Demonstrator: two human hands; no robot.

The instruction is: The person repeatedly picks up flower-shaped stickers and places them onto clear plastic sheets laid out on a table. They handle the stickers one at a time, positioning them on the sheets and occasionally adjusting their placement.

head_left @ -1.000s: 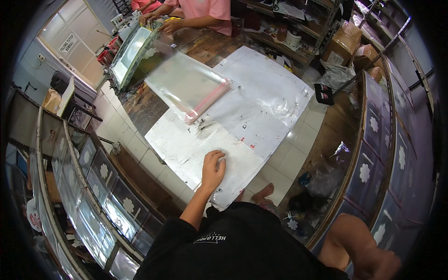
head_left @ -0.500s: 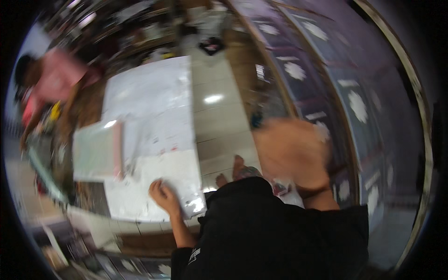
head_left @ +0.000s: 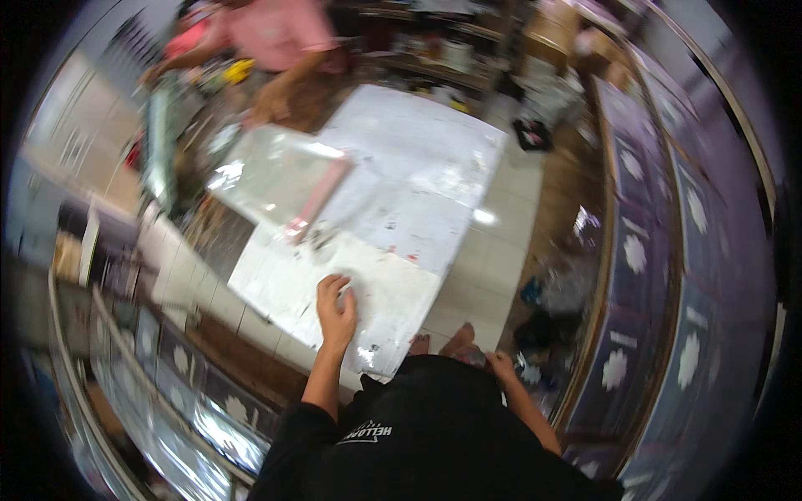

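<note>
My left hand is over the near part of the white sheet-covered table, its fingers loosely bent, the thumb apart and nothing seen in it. My right hand hangs low beside my black shirt, fingers curled; what they hold, if anything, is too small to make out. Beyond my left hand lies a stack of clear plastic sheets or bags with a pink edge strip. Dark smudges and small red marks show on the white surface.
Across the table a person in a pink shirt reaches toward the stack's far side. A greenish plastic roll lies at left. Dark panels with white flower shapes line the right. Crumpled clear plastic and a black box lie by the tiled floor.
My view has turned, so the table and the other person shift right. A large blurred brown shape at my right side, perhaps my raised hand, is gone; my right hand now shows low.
</note>
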